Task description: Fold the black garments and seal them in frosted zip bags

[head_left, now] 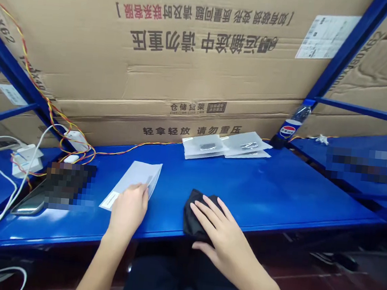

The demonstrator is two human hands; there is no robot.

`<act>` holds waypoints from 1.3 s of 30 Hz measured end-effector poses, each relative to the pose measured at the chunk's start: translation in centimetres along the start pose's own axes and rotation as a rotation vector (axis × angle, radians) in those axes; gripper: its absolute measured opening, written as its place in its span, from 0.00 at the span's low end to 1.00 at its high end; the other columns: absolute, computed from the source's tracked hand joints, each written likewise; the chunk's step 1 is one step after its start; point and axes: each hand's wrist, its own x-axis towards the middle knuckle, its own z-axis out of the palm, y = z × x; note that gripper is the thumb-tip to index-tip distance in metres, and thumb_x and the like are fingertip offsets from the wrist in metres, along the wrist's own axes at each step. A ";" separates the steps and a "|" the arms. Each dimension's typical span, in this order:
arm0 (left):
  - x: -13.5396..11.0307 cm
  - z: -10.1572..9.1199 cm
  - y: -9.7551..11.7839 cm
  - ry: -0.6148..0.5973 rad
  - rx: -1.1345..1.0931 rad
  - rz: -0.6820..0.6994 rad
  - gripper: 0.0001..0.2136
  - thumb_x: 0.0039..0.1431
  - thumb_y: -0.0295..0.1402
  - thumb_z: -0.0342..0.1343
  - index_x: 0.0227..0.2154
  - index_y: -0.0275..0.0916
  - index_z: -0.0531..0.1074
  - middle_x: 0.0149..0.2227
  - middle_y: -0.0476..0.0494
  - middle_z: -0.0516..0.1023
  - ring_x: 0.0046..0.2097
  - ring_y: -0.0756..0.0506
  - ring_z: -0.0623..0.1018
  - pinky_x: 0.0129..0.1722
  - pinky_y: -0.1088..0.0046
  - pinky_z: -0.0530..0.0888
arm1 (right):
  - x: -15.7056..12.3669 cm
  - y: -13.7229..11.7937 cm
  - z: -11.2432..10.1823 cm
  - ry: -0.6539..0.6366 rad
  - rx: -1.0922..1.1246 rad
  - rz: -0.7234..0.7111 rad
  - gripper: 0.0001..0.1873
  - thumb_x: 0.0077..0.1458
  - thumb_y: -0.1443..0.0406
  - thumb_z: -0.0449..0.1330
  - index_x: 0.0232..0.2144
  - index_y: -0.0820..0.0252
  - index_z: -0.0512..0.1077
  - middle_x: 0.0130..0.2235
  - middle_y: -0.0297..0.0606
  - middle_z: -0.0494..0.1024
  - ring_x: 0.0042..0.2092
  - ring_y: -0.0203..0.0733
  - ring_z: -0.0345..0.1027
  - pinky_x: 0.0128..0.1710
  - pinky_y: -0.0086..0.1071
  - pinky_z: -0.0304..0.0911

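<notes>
My left hand (128,209) rests on the near corner of a clear plastic bag (132,181) lying on the blue shelf surface (277,188); its fingers are curled down against the bag. My right hand (221,231) lies flat with fingers spread on a black folded cloth (192,215) at the shelf's front edge.
Several more clear bags (225,145) are stacked at the back of the shelf. A cola bottle (292,124) leans by the blue upright. Cables and white adapters (26,157) lie at the left, beside a dark flat device (29,203). Large cardboard boxes (187,58) form the back wall.
</notes>
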 end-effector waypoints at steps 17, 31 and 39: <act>-0.4 -4.1 6.2 -0.047 -0.502 0.480 0.23 0.63 0.23 0.53 0.57 0.47 0.78 0.52 0.43 0.87 0.46 0.40 0.87 0.40 0.68 0.84 | 4.1 -2.9 -0.5 0.658 0.077 0.019 0.28 0.72 0.71 0.53 0.69 0.49 0.67 0.60 0.44 0.81 0.66 0.57 0.71 0.65 0.60 0.70; -1.6 -1.8 8.5 0.013 -0.693 0.553 0.50 0.44 0.14 0.49 0.75 0.43 0.57 0.71 0.40 0.69 0.75 0.32 0.62 0.75 0.34 0.55 | 7.8 1.2 3.5 -0.274 -0.166 -0.028 0.17 0.60 0.79 0.59 0.48 0.68 0.82 0.47 0.55 0.86 0.49 0.58 0.82 0.53 0.47 0.78; -4.7 -2.6 4.9 0.247 -0.531 0.569 0.29 0.69 0.31 0.60 0.70 0.39 0.65 0.66 0.34 0.75 0.67 0.35 0.76 0.63 0.56 0.79 | 5.9 0.3 -3.4 -0.197 0.121 -0.131 0.26 0.57 0.76 0.61 0.57 0.62 0.75 0.53 0.47 0.84 0.53 0.49 0.79 0.54 0.38 0.75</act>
